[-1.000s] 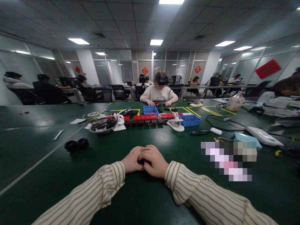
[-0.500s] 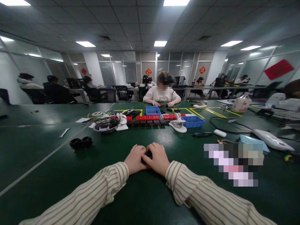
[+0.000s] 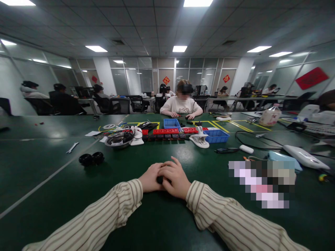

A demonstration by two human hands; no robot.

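Note:
Both my hands meet low over the green table (image 3: pixel 162 216), around a small black object (image 3: pixel 159 180) that is mostly covered by fingers, so its kind does not show. My left hand (image 3: pixel 149 178) is curled about it from the left. From the right, my right hand (image 3: pixel 177 178) laps over it, its fingers bent across the left hand's fingertips and one finger raised. Left of my hands lie two round, glossy black parts (image 3: pixel 91 159) side by side.
Ahead stand a red row of sockets (image 3: pixel 167 131), two blue bins (image 3: pixel 216 136) (image 3: pixel 171 123), a white clip stand (image 3: pixel 200 139) and a metal bowl (image 3: pixel 119 141) with cables. A wrench (image 3: pixel 72 147) lies left. A co-worker (image 3: pixel 181 101) sits opposite. Cables and a white device (image 3: pixel 305 157) lie right.
My right hand's fingers have shifted left over the black object and onto the left hand, with one finger lifting. The black object is more covered from above. My left hand stays nearly in place.

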